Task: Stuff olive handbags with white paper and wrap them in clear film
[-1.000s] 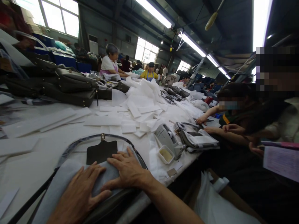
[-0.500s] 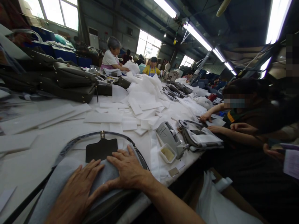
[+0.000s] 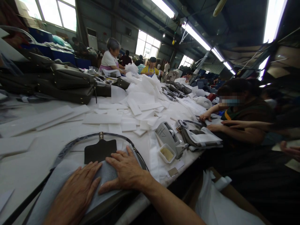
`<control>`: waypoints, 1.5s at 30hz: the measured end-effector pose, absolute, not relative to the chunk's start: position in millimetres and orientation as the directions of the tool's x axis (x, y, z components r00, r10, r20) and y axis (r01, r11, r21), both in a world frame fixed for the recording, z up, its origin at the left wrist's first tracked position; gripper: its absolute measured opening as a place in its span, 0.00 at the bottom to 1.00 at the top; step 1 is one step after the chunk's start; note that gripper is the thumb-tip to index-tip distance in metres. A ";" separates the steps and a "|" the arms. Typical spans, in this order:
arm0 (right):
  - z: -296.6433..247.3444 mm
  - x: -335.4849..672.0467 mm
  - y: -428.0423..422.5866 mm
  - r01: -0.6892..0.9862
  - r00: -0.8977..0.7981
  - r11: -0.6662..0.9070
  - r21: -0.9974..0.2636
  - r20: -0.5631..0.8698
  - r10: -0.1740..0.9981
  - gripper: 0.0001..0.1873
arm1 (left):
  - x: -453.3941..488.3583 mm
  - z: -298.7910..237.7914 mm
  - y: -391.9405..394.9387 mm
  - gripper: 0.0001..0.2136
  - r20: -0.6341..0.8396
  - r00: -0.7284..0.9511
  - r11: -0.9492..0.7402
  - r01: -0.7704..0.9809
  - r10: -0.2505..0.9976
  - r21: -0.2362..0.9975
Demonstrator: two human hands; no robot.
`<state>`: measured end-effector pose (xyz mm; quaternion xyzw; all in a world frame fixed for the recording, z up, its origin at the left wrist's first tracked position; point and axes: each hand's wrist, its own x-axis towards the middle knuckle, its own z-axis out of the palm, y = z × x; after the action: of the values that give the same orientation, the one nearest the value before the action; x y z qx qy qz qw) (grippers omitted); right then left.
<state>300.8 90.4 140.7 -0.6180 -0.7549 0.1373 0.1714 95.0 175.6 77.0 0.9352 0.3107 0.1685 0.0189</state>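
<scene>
Sheet [image 3: 105,175] on bag [image 3: 110,204], under left grip [image 3: 73,190] and right grip [image 3: 127,172], both flattened wide

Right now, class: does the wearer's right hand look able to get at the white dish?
Probably yes: the right hand rests spread on the gray sheet, and the white dish sits to its right beside the gray dispenser. Only the bag handle and flat white material seem to lie between.

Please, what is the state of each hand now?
Left hand: open, palm down on the pale blue-grey sheet.
Right hand: open, spread on the same sheet.
</scene>
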 end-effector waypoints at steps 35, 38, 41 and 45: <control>137.4 300.3 90.1 0.863 -0.146 0.170 -0.476 0.088 0.985 0.45 | 94.2 80.3 170.1 0.24 0.444 0.735 -0.830 0.556 0.513 0.039; 137.6 300.2 90.0 0.859 -0.145 0.172 -0.482 0.093 0.985 0.45 | 94.4 80.9 169.8 0.24 0.443 0.733 -0.829 0.558 0.516 0.042; 138.9 300.1 90.1 0.858 -0.144 0.167 -0.486 0.085 0.986 0.46 | 95.6 80.9 169.7 0.25 0.461 0.721 -0.823 0.567 0.518 0.037; 141.3 299.7 89.5 0.853 -0.150 0.166 -0.496 0.072 0.986 0.46 | 95.5 80.5 170.4 0.25 0.451 0.731 -0.828 0.560 0.512 0.031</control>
<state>299.7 89.5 141.3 -0.6225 -0.7384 0.1723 0.1938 95.5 170.4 80.5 0.9288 0.2885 0.2263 -0.0536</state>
